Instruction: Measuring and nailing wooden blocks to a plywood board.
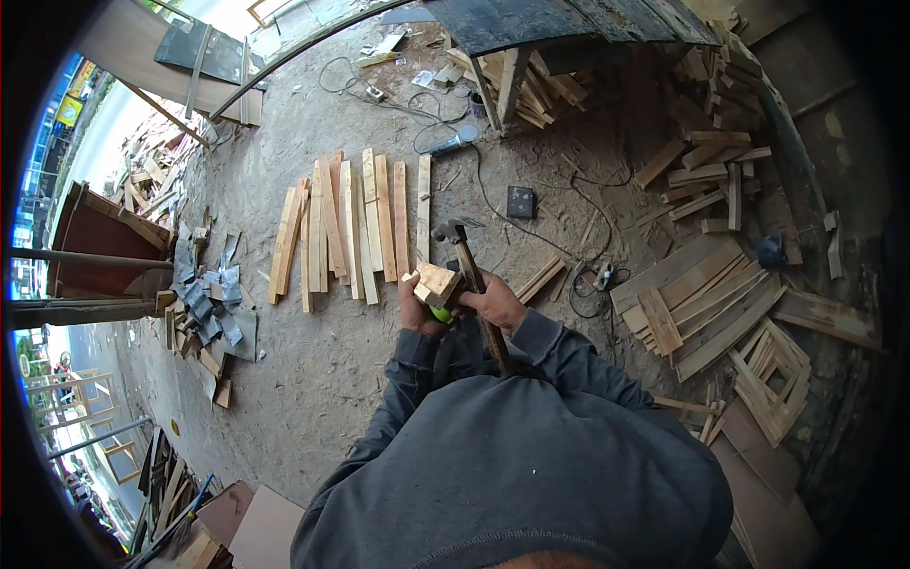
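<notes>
My left hand (419, 311) is closed around a short, thick wood piece (437, 282), whose pale end faces up. Just below that wood shows a bright green object (441, 315), too covered to name. The fingers of my right hand (497, 302) wrap round the handle of a claw hammer (463, 248), its dark head pointing away from me and its handle running back toward my body. My right fingertips come close to the wood piece; whether they touch it I cannot tell.
Several wooden strips (348, 228) lie in a row on the dusty ground ahead. A blue-grey power tool (453, 140) and cables lie beyond. Plank stacks (706, 299) stand to the right, sheet scraps (213, 299) to the left. A dark-topped table (569, 27) stands far off.
</notes>
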A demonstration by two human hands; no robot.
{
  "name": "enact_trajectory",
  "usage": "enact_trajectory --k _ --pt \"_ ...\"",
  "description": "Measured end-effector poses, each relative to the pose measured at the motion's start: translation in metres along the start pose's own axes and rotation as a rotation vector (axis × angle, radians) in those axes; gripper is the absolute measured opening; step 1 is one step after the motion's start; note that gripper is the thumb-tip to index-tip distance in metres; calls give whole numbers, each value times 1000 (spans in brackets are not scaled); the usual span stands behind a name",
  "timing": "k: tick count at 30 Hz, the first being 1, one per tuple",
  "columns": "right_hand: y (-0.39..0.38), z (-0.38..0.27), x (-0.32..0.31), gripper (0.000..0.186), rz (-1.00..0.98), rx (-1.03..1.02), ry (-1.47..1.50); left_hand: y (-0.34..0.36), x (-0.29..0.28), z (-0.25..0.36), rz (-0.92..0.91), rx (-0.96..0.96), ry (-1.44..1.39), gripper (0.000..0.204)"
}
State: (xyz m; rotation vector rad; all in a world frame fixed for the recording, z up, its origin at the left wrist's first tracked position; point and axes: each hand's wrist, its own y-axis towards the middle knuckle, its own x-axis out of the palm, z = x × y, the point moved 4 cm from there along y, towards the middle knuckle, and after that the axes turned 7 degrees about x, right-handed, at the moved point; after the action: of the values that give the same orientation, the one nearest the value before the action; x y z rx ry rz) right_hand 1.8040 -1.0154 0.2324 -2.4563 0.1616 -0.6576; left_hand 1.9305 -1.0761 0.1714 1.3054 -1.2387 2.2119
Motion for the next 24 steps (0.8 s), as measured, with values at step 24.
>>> enact_trajectory --k 24 --pt "316 -334 -123 25 122 -203 305 394 290 217 -181 -212 219 55"
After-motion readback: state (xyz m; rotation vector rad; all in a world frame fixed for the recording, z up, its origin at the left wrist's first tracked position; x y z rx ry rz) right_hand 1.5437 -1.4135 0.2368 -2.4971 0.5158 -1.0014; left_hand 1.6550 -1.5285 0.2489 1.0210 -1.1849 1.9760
